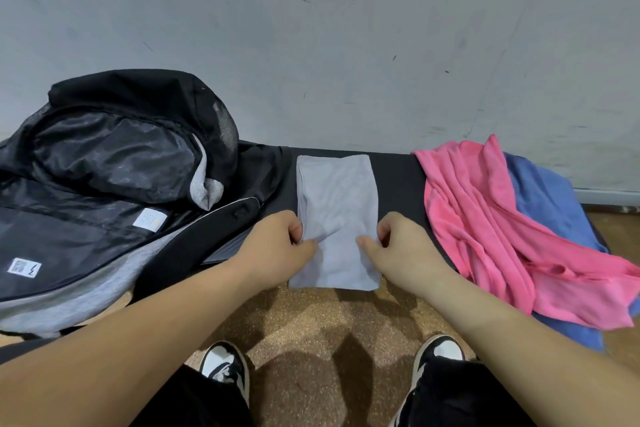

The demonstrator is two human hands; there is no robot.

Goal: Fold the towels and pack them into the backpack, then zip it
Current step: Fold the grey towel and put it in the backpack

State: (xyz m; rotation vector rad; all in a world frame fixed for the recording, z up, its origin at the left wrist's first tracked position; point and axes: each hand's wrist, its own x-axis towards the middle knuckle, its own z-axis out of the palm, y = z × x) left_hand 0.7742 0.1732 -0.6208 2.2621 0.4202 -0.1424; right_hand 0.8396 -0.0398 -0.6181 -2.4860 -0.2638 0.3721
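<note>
Grey towel (337,204), folded into a strip, lies on the dark table (398,177) between the open backpack (114,163), cut off at left, and a pink towel (485,218) hiding most of a blue towel (547,194) at right. The left hand (277,246) and right hand (403,246) pinch its side edges.

The pale grey terry-cloth towel (337,215) looks soft and matt. The open black backpack (114,184) shows glossy, perhaps nylon lining, mesh, grey knit trim. The dark counter (398,180) is matt.

Bench (398,180) — backpack (121,166), grey towel (337,198), towel pile (485,218).
</note>
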